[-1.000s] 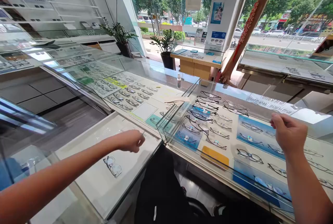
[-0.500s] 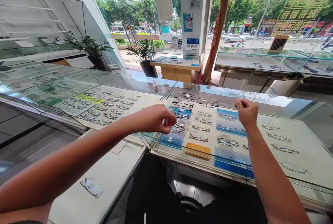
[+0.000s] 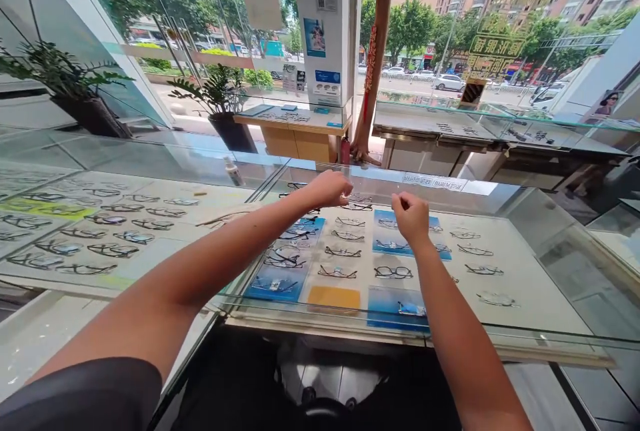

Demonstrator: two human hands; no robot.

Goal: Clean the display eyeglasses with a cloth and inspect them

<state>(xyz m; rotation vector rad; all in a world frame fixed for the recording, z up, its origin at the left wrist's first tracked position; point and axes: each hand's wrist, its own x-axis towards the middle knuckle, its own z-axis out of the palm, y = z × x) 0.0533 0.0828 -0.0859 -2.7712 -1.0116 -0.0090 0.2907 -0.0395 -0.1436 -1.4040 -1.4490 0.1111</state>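
Note:
My left hand [image 3: 331, 189] is curled into a loose fist, held out above the far part of a glass display counter [image 3: 505, 344]. Nothing shows in its fingers. To its right, my right hand [image 3: 413, 217] is also closed, with a small gap in its curl and no object visible there. A space separates the two hands. Below them, rows of eyeglasses [image 3: 393, 272] lie inside the case, some on blue cards [image 3: 385, 244]. My forearms hide part of these rows. Neither hand visibly grips any glasses.
A yellow-orange pad [image 3: 334, 298] lies near the case's front edge. Another glass case with glasses [image 3: 135, 237] adjoins on the left, with a small bottle [image 3: 232, 171] near its back. Beyond stand potted plants [image 3: 227, 124], a wooden trunk [image 3: 373, 64] and more display counters [image 3: 430, 125].
The view has turned to the right. My hands have come closer together, and the left one now covers the back rows of glasses. Both remain closed.

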